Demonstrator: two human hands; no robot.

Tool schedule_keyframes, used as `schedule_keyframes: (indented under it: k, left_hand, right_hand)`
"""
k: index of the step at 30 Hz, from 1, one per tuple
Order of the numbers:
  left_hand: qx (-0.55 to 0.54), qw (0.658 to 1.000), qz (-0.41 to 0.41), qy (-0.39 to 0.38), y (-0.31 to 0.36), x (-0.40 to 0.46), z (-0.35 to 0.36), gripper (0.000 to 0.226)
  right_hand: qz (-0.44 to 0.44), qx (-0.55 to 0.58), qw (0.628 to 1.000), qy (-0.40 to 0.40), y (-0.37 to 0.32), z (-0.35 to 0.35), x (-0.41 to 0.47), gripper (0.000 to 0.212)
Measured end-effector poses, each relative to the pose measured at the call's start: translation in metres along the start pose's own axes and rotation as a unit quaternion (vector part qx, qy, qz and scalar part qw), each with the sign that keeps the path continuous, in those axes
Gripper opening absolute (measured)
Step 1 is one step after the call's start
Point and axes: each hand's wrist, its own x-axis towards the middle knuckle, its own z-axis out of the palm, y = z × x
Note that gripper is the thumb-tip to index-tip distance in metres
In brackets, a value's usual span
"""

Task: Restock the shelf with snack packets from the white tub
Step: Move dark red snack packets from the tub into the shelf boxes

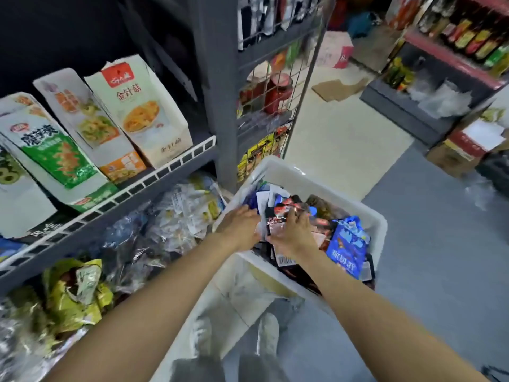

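both hands, left hand [242, 224] and right hand [293, 234], grip red snack packets [278, 216] in the heaped white tub [377, 224], so the shelf [154, 179] restocking looks far from finished.

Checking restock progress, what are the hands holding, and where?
Both hands, left and right, gather a small bunch of packets by its sides, inside the tub.

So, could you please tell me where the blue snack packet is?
In the head view, the blue snack packet lies in the white tub, at its right side, just right of the right hand.
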Motion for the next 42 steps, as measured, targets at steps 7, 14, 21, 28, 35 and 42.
schedule_keyframes:
  k: [7,14,21,28,35,42]
  left_hand:
    - [-0.009,0.991,-0.101,0.085,0.021,0.010,0.012,0.030]
    - [-0.012,0.957,-0.268,0.114,0.060,0.022,0.017,0.073]
    - [-0.175,0.921,-0.345,0.045,0.072,0.035,0.017,0.073]
    - [-0.282,0.895,-0.319,0.134,0.061,0.015,-0.001,0.015]
    - [-0.471,0.802,-0.201,0.308,0.039,-0.042,-0.046,0.013]
    - [-0.558,0.705,-0.174,0.401,-0.018,-0.136,-0.091,0.015]
  right_hand:
    - [-0.094,0.041,0.995,-0.008,0.018,-0.025,0.008,0.037]
    - [-0.064,0.186,0.980,-0.006,0.053,-0.048,0.016,0.031]
    - [-0.088,0.244,0.965,-0.025,0.050,-0.047,0.011,0.033]
    - [-0.052,0.285,0.957,-0.006,0.045,-0.047,0.010,0.029]
    - [-0.156,0.409,0.899,0.017,-0.025,-0.072,-0.032,0.038]
    - [-0.245,0.473,0.842,-0.089,-0.141,-0.069,-0.089,0.026]
